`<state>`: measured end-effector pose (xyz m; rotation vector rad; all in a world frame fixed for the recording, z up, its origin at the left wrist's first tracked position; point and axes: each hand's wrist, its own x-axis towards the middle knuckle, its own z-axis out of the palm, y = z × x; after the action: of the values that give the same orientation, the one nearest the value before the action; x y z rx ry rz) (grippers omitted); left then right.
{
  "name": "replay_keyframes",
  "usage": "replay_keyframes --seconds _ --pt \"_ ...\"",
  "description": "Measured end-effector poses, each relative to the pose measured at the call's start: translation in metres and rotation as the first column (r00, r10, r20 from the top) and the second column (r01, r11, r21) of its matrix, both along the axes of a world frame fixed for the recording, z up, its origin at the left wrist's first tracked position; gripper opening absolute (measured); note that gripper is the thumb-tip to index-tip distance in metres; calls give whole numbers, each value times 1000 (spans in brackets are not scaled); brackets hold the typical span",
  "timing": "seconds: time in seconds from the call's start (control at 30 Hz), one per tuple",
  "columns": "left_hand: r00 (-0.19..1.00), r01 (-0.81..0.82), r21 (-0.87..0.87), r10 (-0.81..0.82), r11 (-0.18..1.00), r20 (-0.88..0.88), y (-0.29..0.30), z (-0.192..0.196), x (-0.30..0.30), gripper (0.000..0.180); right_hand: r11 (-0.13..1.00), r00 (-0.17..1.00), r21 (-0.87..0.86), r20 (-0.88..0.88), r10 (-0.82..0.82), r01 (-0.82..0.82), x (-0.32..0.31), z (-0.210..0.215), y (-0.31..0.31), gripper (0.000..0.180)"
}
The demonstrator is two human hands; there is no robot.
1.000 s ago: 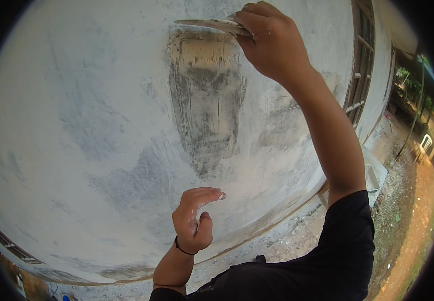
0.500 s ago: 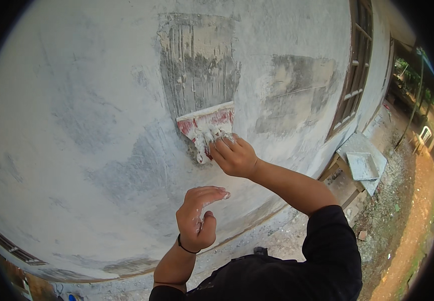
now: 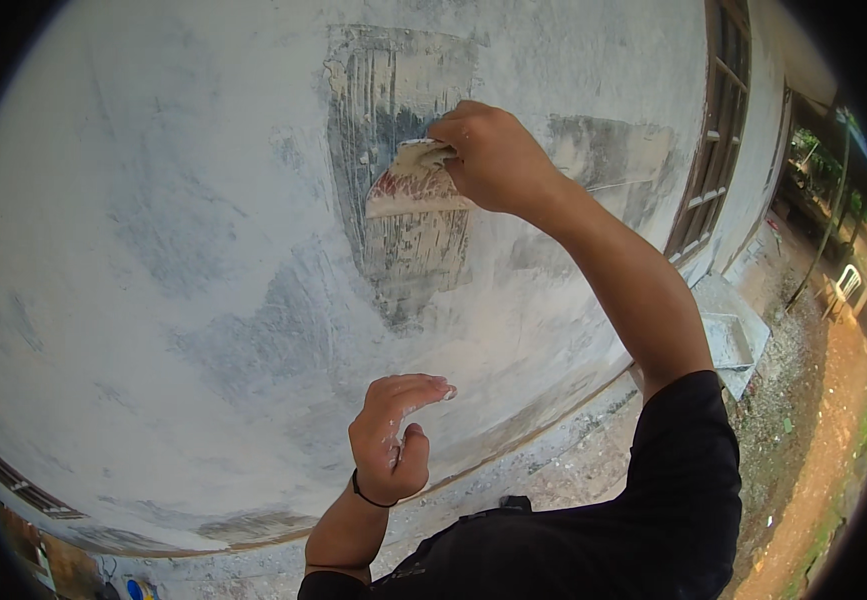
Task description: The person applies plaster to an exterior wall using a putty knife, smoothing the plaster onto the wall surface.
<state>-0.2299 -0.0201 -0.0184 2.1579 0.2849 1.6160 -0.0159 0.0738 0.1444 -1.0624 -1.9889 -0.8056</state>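
Near the board's edge (image 3: 736, 303) a tray (image 3: 725, 341) is lying, contents unclear, the right hand (image 3: 496, 156) is gripping a white-smeared red scraper (image 3: 413, 187), the left hand (image 3: 385, 440) curving empty.

The bare right hand (image 3: 493, 155) grips a red, putty-smeared, flat wide-bladed scraper (image 3: 415, 192), its broad edge lowermost, over a streaked dark-grey patch (image 3: 403, 275) on the whitish plastered wall (image 3: 153, 340). Below, the white-smeared left hand (image 3: 386, 440), a thin black band (image 3: 365, 492) around its wrist, curves its fingers apart from the thumb. Rightward stand a brown-framed, barred window (image 3: 718, 130) and a distant white chair (image 3: 849, 280).
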Motion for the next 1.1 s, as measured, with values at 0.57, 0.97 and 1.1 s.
replay_keyframes --seconds 0.57,0.97,1.1 --pt "1000 -18 7 18 1000 16 0 0 -11 46 836 996 549 73 -49 0 -26 -18 17 28" --pt "998 -67 -171 63 983 -26 3 -14 -25 51 803 990 594 131 -44 -43 -28 -49 26 33" --pt "999 -39 -188 41 981 8 3 -14 -23 52 838 983 544 172 -58 -46 -18 -85 17 32"
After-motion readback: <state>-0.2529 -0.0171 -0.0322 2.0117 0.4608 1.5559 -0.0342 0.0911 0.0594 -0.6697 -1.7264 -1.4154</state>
